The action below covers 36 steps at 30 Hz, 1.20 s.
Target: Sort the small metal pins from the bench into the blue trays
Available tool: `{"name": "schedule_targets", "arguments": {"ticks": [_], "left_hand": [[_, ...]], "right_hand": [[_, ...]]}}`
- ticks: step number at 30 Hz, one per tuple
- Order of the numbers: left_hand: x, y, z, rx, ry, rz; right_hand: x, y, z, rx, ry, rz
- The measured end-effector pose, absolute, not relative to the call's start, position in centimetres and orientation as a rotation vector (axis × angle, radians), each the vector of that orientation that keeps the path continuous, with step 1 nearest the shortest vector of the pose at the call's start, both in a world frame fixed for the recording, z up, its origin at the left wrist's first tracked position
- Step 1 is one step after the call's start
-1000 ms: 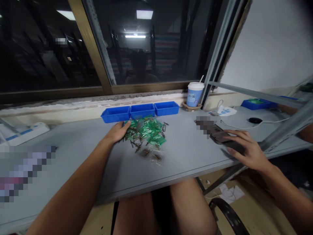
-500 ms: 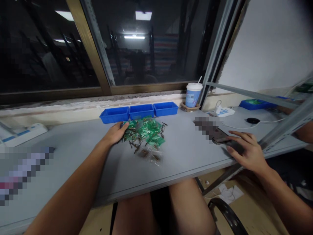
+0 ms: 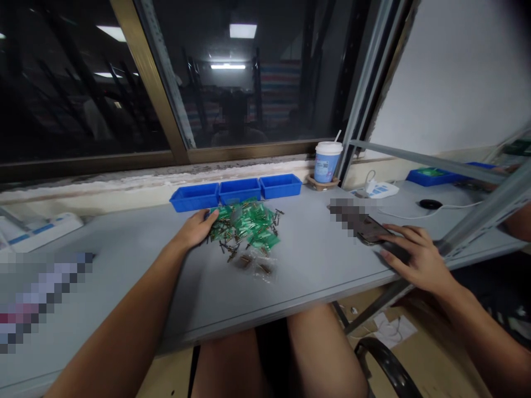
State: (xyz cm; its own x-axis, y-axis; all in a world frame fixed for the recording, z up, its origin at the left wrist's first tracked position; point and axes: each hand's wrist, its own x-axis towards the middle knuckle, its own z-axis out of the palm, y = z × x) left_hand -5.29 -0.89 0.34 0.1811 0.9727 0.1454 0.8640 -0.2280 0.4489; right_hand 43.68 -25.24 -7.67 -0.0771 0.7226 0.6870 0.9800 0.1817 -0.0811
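A heap of small green packets (image 3: 255,221) and loose dark metal screws (image 3: 227,250) covers the middle of the grey table. My left hand (image 3: 199,228) rests against the heap's left side, thumb apart from the fingers and holding nothing. Its fingertips are partly hidden. Clear bags (image 3: 262,266) with brown metal pieces lie at the heap's near side. To the right is a dark phone (image 3: 373,229), partly blurred out. My right hand (image 3: 418,255) lies open beside it, fingers spread, fingertips at its near right edge; whether they touch the screen is unclear.
Three blue bins (image 3: 239,189) stand in a row behind the heap. A lidded cup (image 3: 327,165) with a straw sits in a cardboard holder at the back. White power strips (image 3: 380,190) lie right and left. A metal frame post (image 3: 489,204) rises at right.
My right hand has shifted slightly left over the phone's near end. My left hand stays at the heap, and the view has tilted a little.
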Motion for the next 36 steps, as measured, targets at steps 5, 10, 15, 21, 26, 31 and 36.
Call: {"name": "schedule_targets", "arguments": {"ticks": [5, 10, 15, 21, 26, 31, 36], "left_hand": [[-5.4, -0.9, 0.4, 2.196, 1.769, 0.583], [-5.1, -1.2, 0.7, 2.19, 1.776, 0.625], [-4.6, -1.6, 1.2, 2.177, 1.806, 0.658], [-5.0, -1.4, 1.3, 2.2, 1.854, 0.83], [-5.2, -1.2, 1.7, 2.278, 1.905, 0.943], [-4.8, -2.0, 2.3, 2.295, 2.04, 0.863], [-4.6, -2.3, 2.4, 2.269, 2.092, 0.888]], "right_hand": [[43.5, -25.3, -7.6, -1.589, -1.875, -0.544], [43.5, -25.2, -7.6, -1.574, -1.886, -0.543], [43.6, -25.2, -7.6, -1.575, -1.897, -0.547], [43.5, -25.2, -7.8, -1.584, -1.881, -0.538], [43.5, -25.2, -7.8, -1.604, -1.878, -0.532], [43.6, -25.2, -7.6, -1.616, -1.885, -0.537], [43.5, -25.2, -7.4, -1.629, -1.881, -0.532]]}}
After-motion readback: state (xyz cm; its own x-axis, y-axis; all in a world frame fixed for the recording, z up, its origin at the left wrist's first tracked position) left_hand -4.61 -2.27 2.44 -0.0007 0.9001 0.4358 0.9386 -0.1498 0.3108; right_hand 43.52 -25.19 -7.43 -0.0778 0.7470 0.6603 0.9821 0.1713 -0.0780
